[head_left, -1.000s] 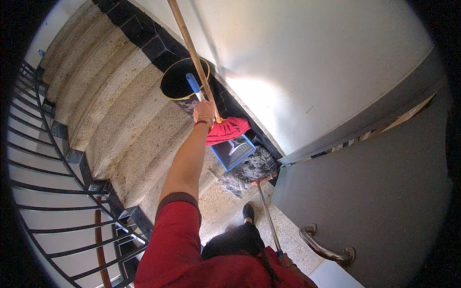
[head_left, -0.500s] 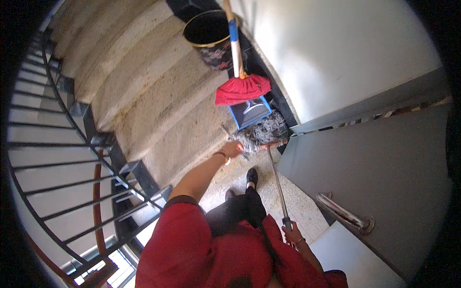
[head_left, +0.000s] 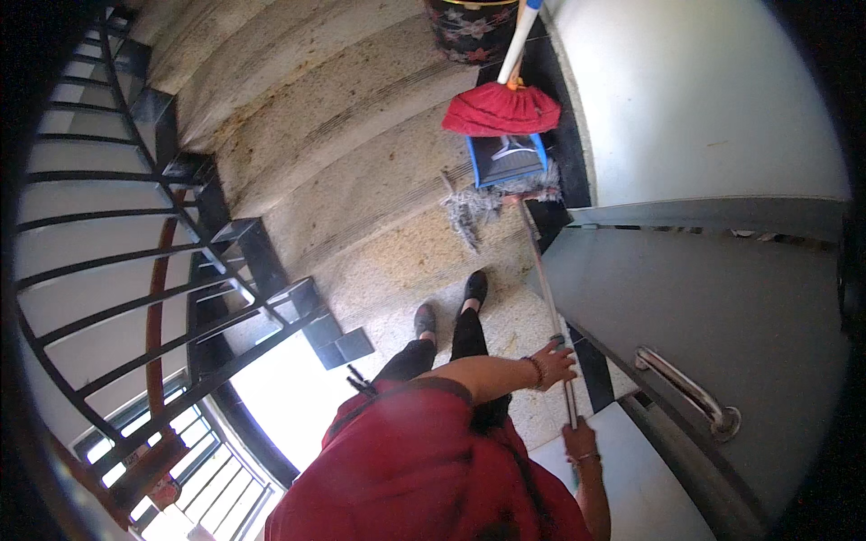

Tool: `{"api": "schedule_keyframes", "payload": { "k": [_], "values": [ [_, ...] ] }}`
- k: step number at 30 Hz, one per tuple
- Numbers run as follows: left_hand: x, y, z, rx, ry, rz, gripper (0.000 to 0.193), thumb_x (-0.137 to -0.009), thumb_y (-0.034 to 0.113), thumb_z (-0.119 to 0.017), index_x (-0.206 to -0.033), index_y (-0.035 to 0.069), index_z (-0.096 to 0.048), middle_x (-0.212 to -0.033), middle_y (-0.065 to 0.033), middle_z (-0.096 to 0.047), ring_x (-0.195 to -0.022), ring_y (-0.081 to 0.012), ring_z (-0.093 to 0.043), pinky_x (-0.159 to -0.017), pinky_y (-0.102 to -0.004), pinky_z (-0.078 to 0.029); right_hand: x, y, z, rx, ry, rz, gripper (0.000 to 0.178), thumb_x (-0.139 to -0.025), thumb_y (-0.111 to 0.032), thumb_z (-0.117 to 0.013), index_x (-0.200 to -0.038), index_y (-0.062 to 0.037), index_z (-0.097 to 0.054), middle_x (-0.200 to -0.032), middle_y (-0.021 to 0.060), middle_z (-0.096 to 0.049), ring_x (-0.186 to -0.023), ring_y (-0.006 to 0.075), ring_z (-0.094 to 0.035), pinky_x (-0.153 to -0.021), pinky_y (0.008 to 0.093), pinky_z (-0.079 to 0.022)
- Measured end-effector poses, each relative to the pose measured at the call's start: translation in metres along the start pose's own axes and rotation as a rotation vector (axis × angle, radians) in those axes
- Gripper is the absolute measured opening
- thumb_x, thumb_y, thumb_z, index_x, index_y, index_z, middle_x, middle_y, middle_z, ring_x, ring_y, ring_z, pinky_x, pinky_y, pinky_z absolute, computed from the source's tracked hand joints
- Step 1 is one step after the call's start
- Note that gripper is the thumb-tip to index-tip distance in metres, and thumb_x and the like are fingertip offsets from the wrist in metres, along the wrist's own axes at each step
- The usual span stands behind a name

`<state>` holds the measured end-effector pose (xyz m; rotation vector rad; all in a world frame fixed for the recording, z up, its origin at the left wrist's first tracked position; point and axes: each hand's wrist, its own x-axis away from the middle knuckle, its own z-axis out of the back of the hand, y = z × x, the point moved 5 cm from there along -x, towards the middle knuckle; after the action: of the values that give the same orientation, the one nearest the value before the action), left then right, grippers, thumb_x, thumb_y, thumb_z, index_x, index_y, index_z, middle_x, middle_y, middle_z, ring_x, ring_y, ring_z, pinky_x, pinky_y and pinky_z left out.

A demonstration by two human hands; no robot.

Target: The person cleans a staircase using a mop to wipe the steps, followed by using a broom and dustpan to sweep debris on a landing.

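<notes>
A mop point(head_left: 544, 275) with a long thin metal handle and grey string head point(head_left: 472, 213) slants up from my hands to the lowest step. My right hand point(head_left: 580, 440) is closed around the lower part of its handle. Just above, my left hand point(head_left: 552, 364) reaches across my body, its fingers curled over the same handle. Part of the string head lies beneath a blue-edged dustpan point(head_left: 508, 160). A broom point(head_left: 503, 109) with a red cloth-covered head rests over the dustpan, its white handle rising along the wall.
A dark flowered bin point(head_left: 474, 32) stands on a step at the top. Stone stairs point(head_left: 307, 117) curve up to the left, bordered by a black metal railing point(head_left: 99, 176). At the right is a grey door point(head_left: 704, 288) with a metal handle point(head_left: 686, 389). My feet stand below the stairs.
My left hand has left the mop's string head and come back to the handle above my right hand. The view has shifted, so stairs, bin and broom appear higher.
</notes>
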<state>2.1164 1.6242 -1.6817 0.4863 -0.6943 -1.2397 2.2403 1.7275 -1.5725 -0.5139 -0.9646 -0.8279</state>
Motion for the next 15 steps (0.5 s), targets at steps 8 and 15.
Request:
{"api": "schedule_keyframes", "payload": {
  "k": [8,15],
  "values": [
    [-0.029,-0.049,0.037,-0.155,-0.102,0.144,0.039,-0.073,0.047,-0.068,-0.106,0.026,-0.066,-0.108,-0.0032,-0.063,-0.113,-0.0242,-0.052,-0.101,-0.051,-0.029,0.113,-0.068,0.045,0.541,0.315,0.27,0.072,-0.085,-0.014,-0.06,-0.145,-0.0203,-0.021,-0.08,0.0206,-0.062,-0.073,0.0351,-0.064,-0.065,0.0458,-0.052],
    [0.051,-0.018,0.046,0.055,0.19,0.214,0.037,-0.073,0.045,-0.069,-0.1,0.02,-0.069,-0.095,-0.0042,-0.065,-0.094,-0.0266,-0.059,-0.092,-0.0462,-0.038,0.153,-0.08,0.052,1.056,0.18,0.165,0.087,-0.082,-0.01,-0.065,-0.149,-0.0294,-0.013,-0.069,0.0148,-0.059,-0.059,0.0285,-0.058,-0.054,0.0425,-0.048]
  ]
}}
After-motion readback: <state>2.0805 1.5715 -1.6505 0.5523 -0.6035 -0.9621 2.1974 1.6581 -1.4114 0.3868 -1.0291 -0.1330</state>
